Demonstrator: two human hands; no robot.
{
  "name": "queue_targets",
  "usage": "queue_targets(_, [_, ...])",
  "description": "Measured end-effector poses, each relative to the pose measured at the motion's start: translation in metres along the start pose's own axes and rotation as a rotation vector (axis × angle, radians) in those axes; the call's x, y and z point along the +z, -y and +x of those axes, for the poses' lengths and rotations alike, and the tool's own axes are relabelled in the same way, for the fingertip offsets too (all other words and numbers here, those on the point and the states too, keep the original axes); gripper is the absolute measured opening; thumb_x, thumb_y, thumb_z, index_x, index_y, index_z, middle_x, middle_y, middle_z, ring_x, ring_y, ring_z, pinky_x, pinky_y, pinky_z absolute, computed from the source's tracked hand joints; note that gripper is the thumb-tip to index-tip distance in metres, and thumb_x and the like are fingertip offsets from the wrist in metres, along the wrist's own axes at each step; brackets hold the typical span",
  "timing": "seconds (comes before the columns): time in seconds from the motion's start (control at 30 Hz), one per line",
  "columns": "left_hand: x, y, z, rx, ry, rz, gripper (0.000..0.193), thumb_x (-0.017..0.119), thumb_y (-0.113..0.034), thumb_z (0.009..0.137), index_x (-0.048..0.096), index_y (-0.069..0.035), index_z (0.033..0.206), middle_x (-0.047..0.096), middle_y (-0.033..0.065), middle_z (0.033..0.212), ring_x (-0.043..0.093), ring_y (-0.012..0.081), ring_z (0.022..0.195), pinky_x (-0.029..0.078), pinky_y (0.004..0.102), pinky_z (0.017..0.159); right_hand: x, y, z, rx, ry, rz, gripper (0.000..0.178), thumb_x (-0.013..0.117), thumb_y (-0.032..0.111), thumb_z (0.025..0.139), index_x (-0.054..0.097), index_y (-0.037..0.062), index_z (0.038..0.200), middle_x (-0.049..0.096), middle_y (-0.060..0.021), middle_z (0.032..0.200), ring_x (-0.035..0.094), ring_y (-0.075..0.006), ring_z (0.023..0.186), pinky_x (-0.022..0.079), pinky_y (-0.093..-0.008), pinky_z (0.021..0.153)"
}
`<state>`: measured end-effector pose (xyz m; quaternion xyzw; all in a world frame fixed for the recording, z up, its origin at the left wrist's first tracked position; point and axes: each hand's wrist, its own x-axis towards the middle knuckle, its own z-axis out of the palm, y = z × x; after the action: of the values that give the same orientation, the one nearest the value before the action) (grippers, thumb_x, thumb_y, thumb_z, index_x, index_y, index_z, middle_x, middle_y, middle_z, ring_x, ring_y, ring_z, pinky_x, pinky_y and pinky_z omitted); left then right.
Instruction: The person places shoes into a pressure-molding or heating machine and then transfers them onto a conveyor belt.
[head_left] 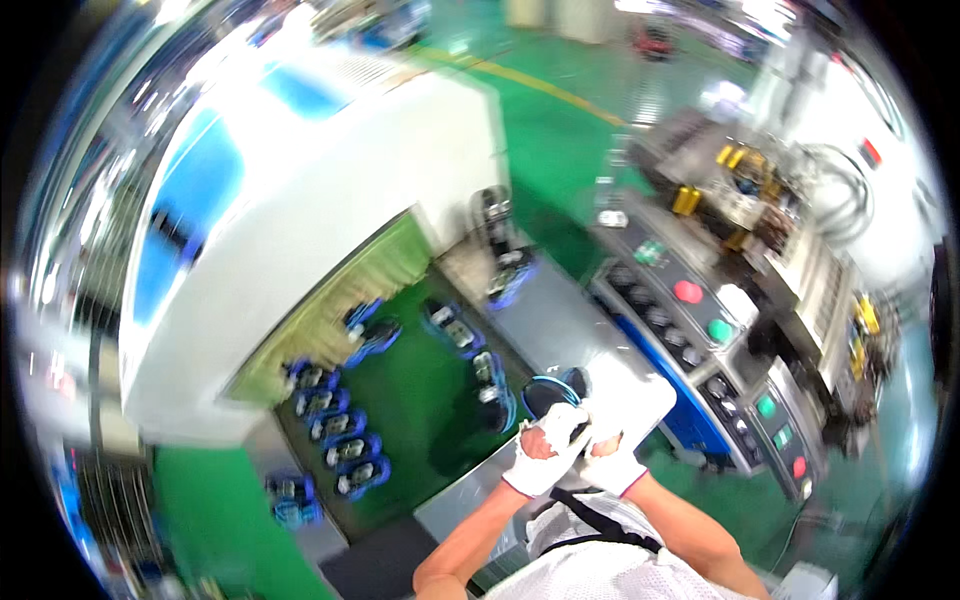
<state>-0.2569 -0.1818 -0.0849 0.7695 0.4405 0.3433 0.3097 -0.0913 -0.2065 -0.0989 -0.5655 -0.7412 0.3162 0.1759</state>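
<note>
A dark shoe (548, 394) with a light-blue line around its edge is in front of my body, above a metal ledge. My left hand (540, 456), in a white glove with bare skin showing at the fingers, is closed on its near end. Pressed close beside it, my gloved right hand (610, 465) has its fingers curled at the same shoe; motion blur hides their exact grip. Several dark shoes with blue soles (350, 450) lie in a row on a green conveyor belt (415, 400) to the left. More shoes (487, 372) rest along the belt's right side.
A large white machine housing (400, 160) covers the belt's far end, with a pale fabric curtain (330, 310) across its opening. At the right stands a machine with a control panel (690, 330) of coloured buttons. Other shoes (508, 265) sit on the grey metal ledge (545, 320).
</note>
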Motion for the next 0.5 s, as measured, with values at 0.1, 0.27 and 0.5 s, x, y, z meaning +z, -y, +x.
queue_targets(0.1, [0.043, -0.076, 0.077, 0.283, 0.244, -0.036, 0.036, 0.076, -0.025, 0.089, 0.069, -0.007, 0.118, 0.069, 0.0137, 0.120, 0.069, 0.0313, 0.102, 0.056, 0.0400, 0.087, -0.058, -0.057, -0.063, 0.033, -0.420, 0.080, 0.075, 0.072, 0.025, 0.075, 0.051, -0.0026, 0.140, 0.061, -0.0256, 0.125, 0.061, -0.0416, 0.112, 0.049, -0.0471, 0.099])
queue_targets(0.27, [0.109, -0.216, 0.161, 0.549, 0.231, -0.319, 0.067, 0.080, -0.005, 0.080, 0.052, 0.002, 0.140, 0.052, 0.0203, 0.143, 0.062, 0.0308, 0.119, 0.054, 0.0396, 0.100, -0.169, -0.104, -0.184, 0.646, -0.629, 0.616, 0.077, 0.082, 0.044, 0.082, 0.055, -0.0027, 0.136, 0.065, -0.0179, 0.124, 0.065, -0.0223, 0.106, 0.053, -0.0354, 0.091])
queue_targets(0.5, [0.290, -0.309, 0.226, 0.341, 0.477, -0.500, 0.063, 0.071, -0.013, 0.095, 0.041, 0.002, 0.149, 0.051, 0.0225, 0.142, 0.058, 0.0305, 0.129, 0.050, 0.0407, 0.108, -0.237, -0.095, -0.330, 0.363, -1.369, 1.503, 0.052, 0.072, 0.015, 0.089, 0.052, 0.0013, 0.135, 0.066, -0.0062, 0.116, 0.067, -0.0154, 0.096, 0.058, -0.0335, 0.082])
